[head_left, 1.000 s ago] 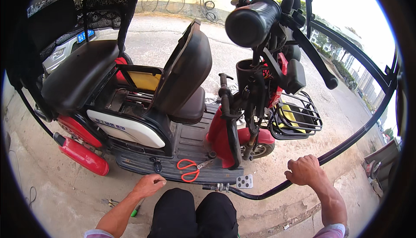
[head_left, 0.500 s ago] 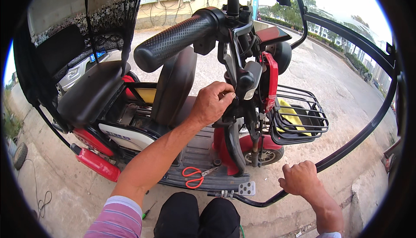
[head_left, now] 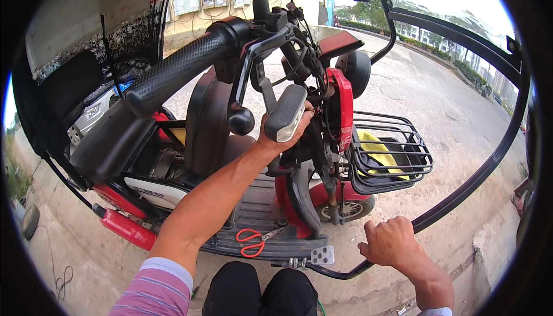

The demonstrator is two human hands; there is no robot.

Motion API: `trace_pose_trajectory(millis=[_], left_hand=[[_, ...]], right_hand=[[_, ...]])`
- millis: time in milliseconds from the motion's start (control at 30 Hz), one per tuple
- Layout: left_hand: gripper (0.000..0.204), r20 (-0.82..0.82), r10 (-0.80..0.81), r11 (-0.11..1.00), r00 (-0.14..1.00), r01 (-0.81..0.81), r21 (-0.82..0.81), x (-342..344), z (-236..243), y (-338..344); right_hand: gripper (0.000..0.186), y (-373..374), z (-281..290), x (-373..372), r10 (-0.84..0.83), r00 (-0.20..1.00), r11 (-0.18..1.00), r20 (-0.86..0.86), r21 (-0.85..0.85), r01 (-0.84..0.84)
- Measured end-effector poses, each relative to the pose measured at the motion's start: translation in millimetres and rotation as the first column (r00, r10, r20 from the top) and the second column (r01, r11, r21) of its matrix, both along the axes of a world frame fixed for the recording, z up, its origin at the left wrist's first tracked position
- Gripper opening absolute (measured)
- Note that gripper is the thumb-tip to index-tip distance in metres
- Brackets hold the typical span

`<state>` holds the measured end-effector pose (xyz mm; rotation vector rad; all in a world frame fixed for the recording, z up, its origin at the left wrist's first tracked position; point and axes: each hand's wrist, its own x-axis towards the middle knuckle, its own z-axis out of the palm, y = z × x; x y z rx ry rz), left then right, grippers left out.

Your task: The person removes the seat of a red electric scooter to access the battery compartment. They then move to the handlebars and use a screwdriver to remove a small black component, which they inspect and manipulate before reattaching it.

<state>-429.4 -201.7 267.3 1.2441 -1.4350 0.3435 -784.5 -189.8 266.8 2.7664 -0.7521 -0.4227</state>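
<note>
My left hand (head_left: 276, 142) reaches into the steering column of a red three-wheeled scooter, partly behind a small black lamp with a clear lens (head_left: 286, 113). A few fingertips show past the lamp near wiring; what they touch is hidden. Above the hand are the black handlebar grip (head_left: 178, 68) and a ball-ended brake lever (head_left: 241, 119). Low on the right, my right hand (head_left: 391, 241) is closed around the curved black frame tube (head_left: 455, 201). Orange-handled scissors (head_left: 252, 242) lie on the ribbed footboard (head_left: 256, 201), below my left forearm.
A black wire basket (head_left: 391, 152) holding yellow cloth sits over the front wheel (head_left: 348, 209). Dark seats (head_left: 112, 134) are at left, beside a hanging dark cover. A metal pedal (head_left: 322, 255) juts from the footboard's near edge. A loose cable (head_left: 62, 281) lies on the ground.
The handlebar has turned, its grip and brake lever swinging left and nearer. My left hand has gone in behind the lamp. My right hand stays on the tube.
</note>
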Motion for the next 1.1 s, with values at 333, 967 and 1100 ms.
trace_pose_trajectory(millis=[333,967,1100], left_hand=[[0.017,-0.329,-0.113,0.975,0.937,0.168,0.144,-20,12,11],[0.015,-0.448,-0.213,0.929,0.868,0.322,0.183,-10,4,7],[0.015,-0.343,-0.220,0.925,0.913,0.307,0.226,-3,1,4]], right_hand=[[0.040,6,35,39,0.071,0.921,0.982,0.382,0.138,-0.133],[0.026,-108,37,190,-0.805,0.339,0.288,0.486,0.821,-0.493],[0.022,-109,39,192,-0.820,0.406,0.194,0.403,0.864,-0.465]])
